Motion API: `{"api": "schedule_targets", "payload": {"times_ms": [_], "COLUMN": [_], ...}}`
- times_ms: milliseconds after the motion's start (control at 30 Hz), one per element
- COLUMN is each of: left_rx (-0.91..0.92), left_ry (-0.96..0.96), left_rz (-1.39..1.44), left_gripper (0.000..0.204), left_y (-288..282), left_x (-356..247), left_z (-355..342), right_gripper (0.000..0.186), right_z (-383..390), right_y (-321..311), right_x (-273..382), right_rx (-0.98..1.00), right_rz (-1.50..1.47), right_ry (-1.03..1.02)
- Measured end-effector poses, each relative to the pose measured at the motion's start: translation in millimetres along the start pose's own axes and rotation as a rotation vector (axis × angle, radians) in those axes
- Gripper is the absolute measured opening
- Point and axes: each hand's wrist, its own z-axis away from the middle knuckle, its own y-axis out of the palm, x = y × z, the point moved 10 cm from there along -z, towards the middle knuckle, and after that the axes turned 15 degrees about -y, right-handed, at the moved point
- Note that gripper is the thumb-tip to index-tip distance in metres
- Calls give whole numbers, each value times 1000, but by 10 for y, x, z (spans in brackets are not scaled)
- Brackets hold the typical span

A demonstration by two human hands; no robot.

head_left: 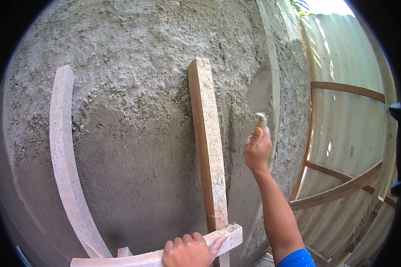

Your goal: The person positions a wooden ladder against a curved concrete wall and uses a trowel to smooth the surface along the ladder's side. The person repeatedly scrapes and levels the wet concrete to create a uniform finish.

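Note:
My right hand (258, 149) grips the handle of a trowel (259, 86), its grey blade raised near a vertical strip on the rough plastered wall (138, 160); whether it touches the wall I cannot tell. My left hand (189, 251) is wrapped over a pale horizontal wooden rail (225, 237) at the bottom. Just behind that rail stands an upright timber (205, 142), reddish on one side, and a whitish upright post (62, 147) rises on the left. The wall's upper part is coarse and lumpy; lower down it is smoother and darker.
On the right, a corrugated sheet panel (343, 129) with wooden crosspieces (347, 91) meets the wall. A pole (387, 133) runs along the far right, and leaves (298, 6) show at the top. A short wooden piece (124, 252) sticks up behind the rail.

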Motion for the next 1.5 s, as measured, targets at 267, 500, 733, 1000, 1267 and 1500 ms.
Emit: {"api": "schedule_targets", "payload": {"times_ms": [267,500,733,1000,1267,1500], "left_rx": [35,-11,25,21,37,4], "left_ry": [-15,3,-8,-10,-19,-21], "left_rz": [-6,-9,-6,-9,-23,-24], "left_gripper": [70,70,71,71,70,69], "left_y": [33,6,25,41,63,29], "left_x": [15,-12,14,9,29,-2], "left_z": [-8,-22,11,-12,19,-16], "right_gripper": [47,49,49,46,44,46], "right_z": [-69,-201,-199,151,298,420], "right_y": [67,14,52,-16,12,-73], "right_x": [20,140,170,-17,3,-88], "right_rx": [30,56,112,106,95,-33], "right_rz": [-43,145,212,227,192,40], "right_ry": [-6,-92,-51,-4,14,105]}}
